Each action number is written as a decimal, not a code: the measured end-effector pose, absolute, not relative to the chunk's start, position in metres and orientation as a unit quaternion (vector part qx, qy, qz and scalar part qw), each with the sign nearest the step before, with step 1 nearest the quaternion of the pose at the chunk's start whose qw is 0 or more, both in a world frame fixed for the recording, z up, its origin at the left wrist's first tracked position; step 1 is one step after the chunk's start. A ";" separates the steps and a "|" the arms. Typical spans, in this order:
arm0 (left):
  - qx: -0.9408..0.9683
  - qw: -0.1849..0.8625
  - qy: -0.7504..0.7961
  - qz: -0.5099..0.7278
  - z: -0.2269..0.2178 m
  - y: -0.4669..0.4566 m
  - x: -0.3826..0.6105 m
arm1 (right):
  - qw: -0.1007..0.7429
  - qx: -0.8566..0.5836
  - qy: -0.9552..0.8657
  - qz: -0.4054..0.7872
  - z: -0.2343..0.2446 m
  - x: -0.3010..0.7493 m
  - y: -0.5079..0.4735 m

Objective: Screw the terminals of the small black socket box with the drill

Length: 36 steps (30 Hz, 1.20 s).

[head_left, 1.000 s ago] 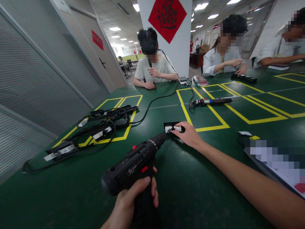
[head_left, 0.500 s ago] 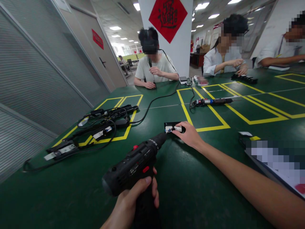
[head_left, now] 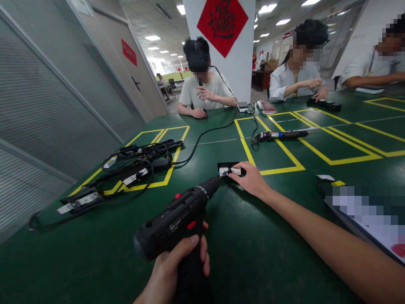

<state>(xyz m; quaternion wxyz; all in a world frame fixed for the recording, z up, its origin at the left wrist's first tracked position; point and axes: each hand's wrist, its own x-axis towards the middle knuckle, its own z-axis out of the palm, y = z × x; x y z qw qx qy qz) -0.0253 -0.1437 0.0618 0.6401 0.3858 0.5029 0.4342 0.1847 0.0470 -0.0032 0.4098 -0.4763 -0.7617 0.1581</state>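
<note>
My left hand (head_left: 177,270) is wrapped round the grip of a black cordless screwdriver (head_left: 177,219) with red buttons. Its tip rests against a small black part with white pieces (head_left: 228,169) on the green table (head_left: 95,253). My right hand (head_left: 251,179) reaches across from the right and pins that part down with its fingertips.
Black power strips with tangled cables (head_left: 126,173) lie at the left inside yellow taped boxes. Another screwdriver tool (head_left: 280,134) lies further back. Three people sit at the far side. A blurred flat object (head_left: 367,211) lies at the right.
</note>
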 end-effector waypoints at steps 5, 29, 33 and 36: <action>0.376 0.644 0.500 0.441 0.062 -0.144 -0.024 | 0.410 -0.479 -0.760 0.156 -0.005 0.184 0.048; 0.377 0.643 0.504 0.436 0.065 -0.144 -0.022 | 0.407 -0.477 -0.761 0.167 -0.002 0.185 0.047; 0.379 0.645 0.499 0.438 0.065 -0.144 -0.022 | 0.408 -0.480 -0.759 0.167 -0.003 0.185 0.048; 0.377 0.642 0.502 0.441 0.066 -0.143 -0.022 | 0.411 -0.480 -0.758 0.165 -0.003 0.185 0.048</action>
